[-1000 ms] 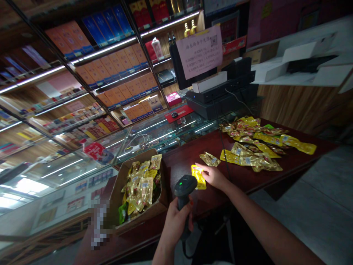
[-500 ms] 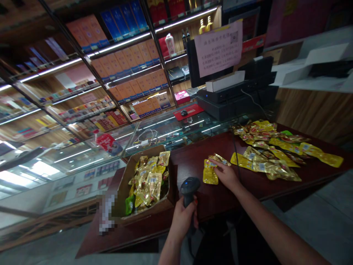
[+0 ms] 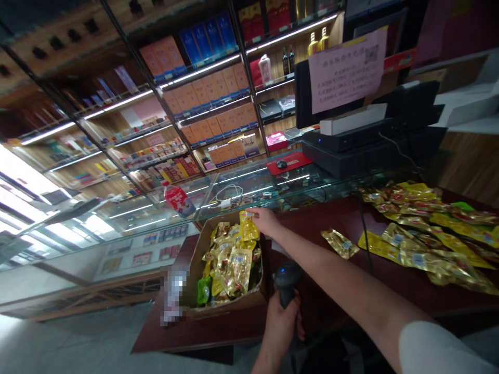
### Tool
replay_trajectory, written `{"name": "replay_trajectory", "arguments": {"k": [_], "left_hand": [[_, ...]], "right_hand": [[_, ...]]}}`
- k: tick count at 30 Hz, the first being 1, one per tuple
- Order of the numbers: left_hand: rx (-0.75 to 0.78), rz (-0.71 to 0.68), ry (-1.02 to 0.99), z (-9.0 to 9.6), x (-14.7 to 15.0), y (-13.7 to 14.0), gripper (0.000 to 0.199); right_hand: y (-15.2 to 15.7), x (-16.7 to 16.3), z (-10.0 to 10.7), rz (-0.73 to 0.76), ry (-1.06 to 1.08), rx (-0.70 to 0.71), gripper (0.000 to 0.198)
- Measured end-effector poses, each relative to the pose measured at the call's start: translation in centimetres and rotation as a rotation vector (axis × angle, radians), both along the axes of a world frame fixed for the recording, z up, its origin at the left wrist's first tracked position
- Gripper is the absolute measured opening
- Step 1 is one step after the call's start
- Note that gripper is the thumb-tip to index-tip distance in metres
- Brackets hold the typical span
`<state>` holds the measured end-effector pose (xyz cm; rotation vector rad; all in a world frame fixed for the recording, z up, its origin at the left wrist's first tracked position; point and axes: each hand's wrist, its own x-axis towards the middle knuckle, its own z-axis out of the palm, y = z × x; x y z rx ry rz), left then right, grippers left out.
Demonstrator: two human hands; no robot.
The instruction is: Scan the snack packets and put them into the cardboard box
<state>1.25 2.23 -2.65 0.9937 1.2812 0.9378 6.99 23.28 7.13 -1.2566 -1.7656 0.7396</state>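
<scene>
My left hand [image 3: 283, 317] is wrapped round the handle of a dark barcode scanner [image 3: 287, 278], held upright near the table's front edge. Stretched out to the left, my right hand [image 3: 265, 222] pinches the top of a yellow snack packet [image 3: 248, 228] over the far right corner of a cardboard box [image 3: 230, 311]. Gold, yellow and green packets [image 3: 230, 265] fill that box. A single gold packet [image 3: 340, 243] lies on the dark red table, right of the scanner. Farther right, a spread of yellow and gold packets [image 3: 421, 244] covers the table.
Behind the table runs a glass counter [image 3: 163, 228] with a red-labelled bottle [image 3: 177, 198] and a mouse [image 3: 281, 164] on a red mat. A monitor with a pink notice [image 3: 345, 72] stands at the back right. A black cable [image 3: 365, 234] hangs down across the table.
My right hand has carried the yellow packet from the table leftward to the box, leaving the gold packet behind. My left hand keeps the scanner. The view has shifted left.
</scene>
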Motion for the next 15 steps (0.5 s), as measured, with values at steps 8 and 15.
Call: {"name": "replay_trajectory", "arguments": {"k": [8, 15], "left_hand": [[-0.006, 0.021, -0.029, -1.7, -0.1, 0.2, 0.051], [0.019, 0.02, -0.035, -1.3, -0.2, 0.1, 0.055]], "right_hand": [[-5.6, 1.1, -2.0, 0.211, -0.464, 0.163, 0.051], [-7.2, -3.1, -1.9, 0.262, -0.666, 0.166, 0.045]]}}
